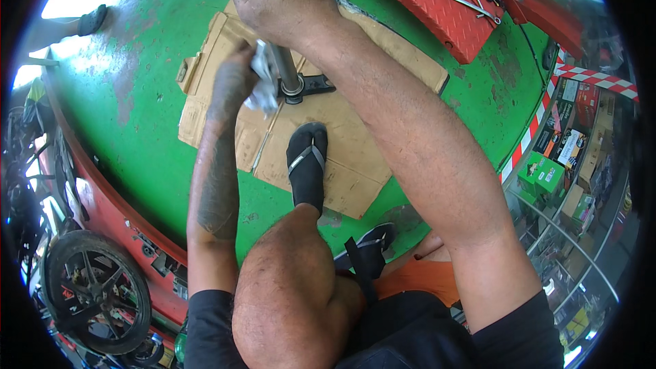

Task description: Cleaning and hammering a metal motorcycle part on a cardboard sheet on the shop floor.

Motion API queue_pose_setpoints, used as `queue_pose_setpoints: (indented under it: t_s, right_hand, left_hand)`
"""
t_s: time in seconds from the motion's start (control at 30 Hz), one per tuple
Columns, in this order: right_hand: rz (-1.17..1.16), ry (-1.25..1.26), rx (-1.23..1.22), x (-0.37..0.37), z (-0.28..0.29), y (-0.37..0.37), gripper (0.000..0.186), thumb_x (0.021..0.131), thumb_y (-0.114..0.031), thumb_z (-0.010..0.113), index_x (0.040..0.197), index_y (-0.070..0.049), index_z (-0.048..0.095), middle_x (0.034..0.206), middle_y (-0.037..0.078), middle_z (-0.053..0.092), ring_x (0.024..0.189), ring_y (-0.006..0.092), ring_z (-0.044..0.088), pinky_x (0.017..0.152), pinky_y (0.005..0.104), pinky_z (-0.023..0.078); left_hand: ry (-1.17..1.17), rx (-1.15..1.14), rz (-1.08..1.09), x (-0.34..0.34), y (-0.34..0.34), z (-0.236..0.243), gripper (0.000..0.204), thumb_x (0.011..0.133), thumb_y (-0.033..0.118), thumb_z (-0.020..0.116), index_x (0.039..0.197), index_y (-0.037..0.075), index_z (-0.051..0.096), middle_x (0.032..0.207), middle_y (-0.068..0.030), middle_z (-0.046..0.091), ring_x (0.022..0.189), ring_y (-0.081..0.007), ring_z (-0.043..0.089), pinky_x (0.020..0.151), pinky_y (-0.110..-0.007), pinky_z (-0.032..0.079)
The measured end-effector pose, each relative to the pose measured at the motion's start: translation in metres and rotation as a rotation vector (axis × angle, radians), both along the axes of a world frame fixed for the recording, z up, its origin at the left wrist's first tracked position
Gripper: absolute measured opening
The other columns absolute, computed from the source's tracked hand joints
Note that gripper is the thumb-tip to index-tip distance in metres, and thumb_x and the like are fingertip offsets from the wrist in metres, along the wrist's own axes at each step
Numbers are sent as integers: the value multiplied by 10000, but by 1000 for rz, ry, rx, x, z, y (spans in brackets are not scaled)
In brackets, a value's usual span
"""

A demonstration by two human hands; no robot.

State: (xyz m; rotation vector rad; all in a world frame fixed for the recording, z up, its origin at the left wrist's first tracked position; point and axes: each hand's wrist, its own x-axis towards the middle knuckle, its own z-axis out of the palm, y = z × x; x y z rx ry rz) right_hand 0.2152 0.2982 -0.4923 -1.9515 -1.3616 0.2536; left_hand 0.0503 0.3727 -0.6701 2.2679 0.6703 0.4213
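Note:
A grey metal tube with a ring at its foot and a black bracket below, which looks like a motorcycle steering stem [288, 70], stands on flattened cardboard [355, 171]. My right hand [283, 3] is closed around its upper end, hiding the top. Beside the tube, my left hand [236, 72] grips a crumpled white rag [262, 80] that lies against the metal. Motion blurs the left fingers. One of my feet [307, 157], in a black sock and flip-flop, rests on the cardboard just nearer than the bracket.
A red metal platform [410, 0] at the far right carries wrenches, a blue-handled tool and rings. Along the right run red-and-white striped tape [529, 133] and shelves of boxes [543, 174]. A black spoked wheel [99, 292] stands lower left. Another person's foot [92, 20] shows upper left.

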Motion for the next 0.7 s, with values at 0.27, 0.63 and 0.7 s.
queue_pose_setpoints:
  t_s: [0.27,0.63,0.7]
  right_hand:
    - [-183,-257,-27,-15,9,5,253,906,-252,549,1043,-139,729,977,148,735,922,356,704,833,477,550]
    - [37,62,-56,19,23,11,271,933,-273,505,1051,-131,704,980,175,721,924,391,683,802,495,542]
    - [-25,55,-73,16,19,14,270,941,-281,501,1044,-131,700,978,173,722,925,388,683,801,491,541]
  left_hand:
    - [13,-106,159,3,-72,-31,473,819,14,608,1284,-25,529,1023,-298,671,980,-467,642,843,-507,513]
    - [-79,-964,643,-65,-117,23,361,916,80,613,1261,-26,596,1110,-88,703,1045,-185,665,924,-345,518]
    - [-567,-965,549,-72,-96,30,324,945,109,594,1244,-16,600,1169,-120,678,1098,-213,649,975,-378,501]
